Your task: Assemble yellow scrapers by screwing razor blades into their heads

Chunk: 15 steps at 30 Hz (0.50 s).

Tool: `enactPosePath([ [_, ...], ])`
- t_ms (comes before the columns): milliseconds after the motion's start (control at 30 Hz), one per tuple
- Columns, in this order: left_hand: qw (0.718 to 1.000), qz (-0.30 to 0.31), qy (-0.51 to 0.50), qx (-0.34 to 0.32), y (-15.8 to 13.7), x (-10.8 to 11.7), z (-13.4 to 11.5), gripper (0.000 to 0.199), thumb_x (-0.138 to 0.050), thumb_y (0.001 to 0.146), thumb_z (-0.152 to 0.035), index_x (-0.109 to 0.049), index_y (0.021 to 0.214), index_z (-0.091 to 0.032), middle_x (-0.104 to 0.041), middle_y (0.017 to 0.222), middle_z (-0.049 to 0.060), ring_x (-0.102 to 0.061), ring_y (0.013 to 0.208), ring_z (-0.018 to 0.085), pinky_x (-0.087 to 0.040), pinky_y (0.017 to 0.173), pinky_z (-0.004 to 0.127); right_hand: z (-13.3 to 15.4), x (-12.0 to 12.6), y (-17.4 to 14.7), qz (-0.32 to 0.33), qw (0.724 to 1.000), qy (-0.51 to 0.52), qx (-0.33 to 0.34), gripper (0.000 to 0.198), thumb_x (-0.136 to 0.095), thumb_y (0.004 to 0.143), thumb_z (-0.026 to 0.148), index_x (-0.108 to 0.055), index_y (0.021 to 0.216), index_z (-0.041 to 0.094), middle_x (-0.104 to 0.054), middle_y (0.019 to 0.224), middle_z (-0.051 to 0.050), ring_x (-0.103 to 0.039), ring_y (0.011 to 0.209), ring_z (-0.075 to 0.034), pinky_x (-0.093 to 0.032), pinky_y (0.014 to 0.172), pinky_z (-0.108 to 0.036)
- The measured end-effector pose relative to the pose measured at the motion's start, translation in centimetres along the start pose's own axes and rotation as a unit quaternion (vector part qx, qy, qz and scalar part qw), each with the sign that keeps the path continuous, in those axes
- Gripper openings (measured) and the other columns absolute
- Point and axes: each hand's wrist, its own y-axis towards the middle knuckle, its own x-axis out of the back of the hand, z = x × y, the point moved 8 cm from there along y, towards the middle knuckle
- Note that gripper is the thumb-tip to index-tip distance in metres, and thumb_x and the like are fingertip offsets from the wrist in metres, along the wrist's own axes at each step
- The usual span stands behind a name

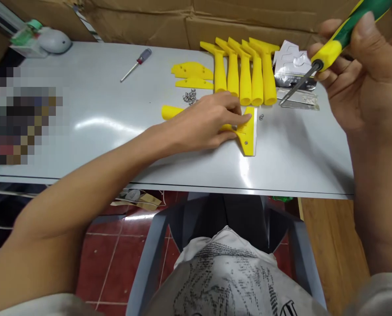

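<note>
The yellow scraper (246,131) lies on the counter (103,101) near the centre of the frame, its long axis running left to right with a slight downward slope toward the right. Its handle end points to the left of the frame, while its broad head faces right, set crosswise so that the pale blade edge (255,131) runs almost straight up and down. A screw (246,142) sits in the lower part of the head.

The left hand (215,120) lies over the scraper's middle, its grip narrow and closed on the neck and head: a fingertip rests on the upper part of the head, the thumb below. The handle end shows to the left of this grip, the blade edge to its right.

At the upper right, the right hand (368,74) has its grip wrapped around the handle of a green and yellow screwdriver (330,53). The screwdriver's long axis slants, tip toward the lower left, handle toward the top right corner; its shaft projects left of the grip.

Yellow handles (245,79) stand in a row above the scraper, near loose screws (191,96).
</note>
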Motion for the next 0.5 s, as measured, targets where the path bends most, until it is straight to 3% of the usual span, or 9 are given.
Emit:
enactPosePath([
  [67, 1.000, 0.004, -0.005, 0.004, 0.3, -0.5, 0.2, 0.021, -0.076, 0.116, -0.023, -0.094, 0.128, -0.025, -0.084, 0.124, 0.013, -0.079, 0.120, 0.036, -0.063, 0.100, 0.052, -0.5, -0.5, -0.1, -0.020, 0.997, 0.068, 0.012, 0.077, -0.120, 0.062, 0.056, -0.075, 0.124, 0.047, -0.088, 0.118, 0.002, -0.086, 0.103, -0.023, -0.066, 0.066, -0.030],
  [133, 1.000, 0.007, -0.014, 0.020, 0.5, -0.8, 0.6, 0.019, -0.078, 0.116, -0.021, -0.094, 0.124, -0.026, -0.085, 0.123, 0.011, -0.080, 0.121, 0.035, -0.061, 0.099, 0.048, -1.0, -1.2, -0.2, -0.028, 0.993, 0.119, -0.002, 0.078, -0.122, 0.057, 0.047, -0.077, 0.120, 0.043, -0.088, 0.113, 0.002, -0.086, 0.101, -0.020, -0.064, 0.064, -0.024],
  [200, 0.999, 0.021, -0.014, 0.035, 0.5, -0.8, 1.1, 0.021, -0.082, 0.115, -0.023, -0.094, 0.132, -0.028, -0.086, 0.128, 0.010, -0.080, 0.124, 0.035, -0.059, 0.098, 0.046, -1.4, -1.9, -0.4, -0.024, 0.989, 0.146, -0.013, 0.078, -0.123, 0.058, 0.043, -0.076, 0.121, 0.041, -0.085, 0.102, 0.004, -0.086, 0.099, -0.016, -0.062, 0.063, -0.018],
  [300, 0.997, 0.044, -0.012, 0.059, 0.3, -0.4, 2.0, 0.033, -0.089, 0.112, -0.033, -0.091, 0.146, -0.031, -0.086, 0.134, 0.010, -0.080, 0.127, 0.036, -0.057, 0.097, 0.044, -1.9, -2.4, 0.1, -0.001, 0.986, 0.164, 0.029, 0.086, -0.123, 0.066, 0.041, -0.069, 0.133, 0.043, -0.079, 0.092, 0.011, -0.083, 0.093, -0.009, -0.060, 0.063, -0.012],
  [367, 0.996, 0.048, -0.021, 0.076, 0.2, 0.0, 2.6, 0.037, -0.091, 0.110, -0.036, -0.089, 0.147, -0.030, -0.087, 0.128, 0.008, -0.081, 0.120, 0.033, -0.056, 0.095, 0.042, -2.2, -2.1, 0.8, 0.002, 0.982, 0.160, 0.099, 0.093, -0.124, 0.063, 0.051, -0.067, 0.137, 0.046, -0.084, 0.096, 0.011, -0.082, 0.085, -0.010, -0.055, 0.056, -0.015],
  [467, 0.994, 0.044, -0.045, 0.086, 0.1, 0.3, 3.2, 0.033, -0.092, 0.108, -0.036, -0.089, 0.140, -0.029, -0.088, 0.117, 0.006, -0.081, 0.106, 0.029, -0.053, 0.090, 0.039, -1.9, -1.5, 1.0, 0.003, 0.966, 0.145, 0.212, 0.097, -0.123, 0.047, 0.075, -0.075, 0.127, 0.046, -0.088, 0.097, 0.005, -0.076, 0.068, -0.014, -0.036, 0.041, -0.021],
  [500, 0.994, 0.038, -0.052, 0.084, 0.1, 0.3, 3.3, 0.030, -0.091, 0.108, -0.037, -0.089, 0.137, -0.029, -0.088, 0.115, 0.006, -0.081, 0.105, 0.028, -0.053, 0.090, 0.039, -1.7, -1.5, 0.8, 0.006, 0.967, 0.125, 0.220, 0.096, -0.123, 0.048, 0.078, -0.078, 0.126, 0.046, -0.088, 0.098, 0.003, -0.076, 0.069, -0.015, -0.035, 0.041, -0.022],
])
